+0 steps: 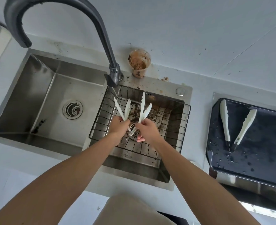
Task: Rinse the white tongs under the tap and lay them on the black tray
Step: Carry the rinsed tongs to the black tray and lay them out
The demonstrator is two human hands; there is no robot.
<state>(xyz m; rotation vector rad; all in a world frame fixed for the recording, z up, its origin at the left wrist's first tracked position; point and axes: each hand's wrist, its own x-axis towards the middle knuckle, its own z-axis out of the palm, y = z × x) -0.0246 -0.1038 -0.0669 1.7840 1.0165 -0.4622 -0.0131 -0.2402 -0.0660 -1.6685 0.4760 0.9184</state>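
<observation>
No text, label, brand, number or sign can be read anywhere in this view.

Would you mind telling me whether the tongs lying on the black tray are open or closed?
Open: the tongs lie on the black tray with arms spread apart.

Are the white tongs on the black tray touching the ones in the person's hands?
Apart. The head view shows the tongs on the tray lying far right of the sink, across bare counter from the held tongs.
</observation>
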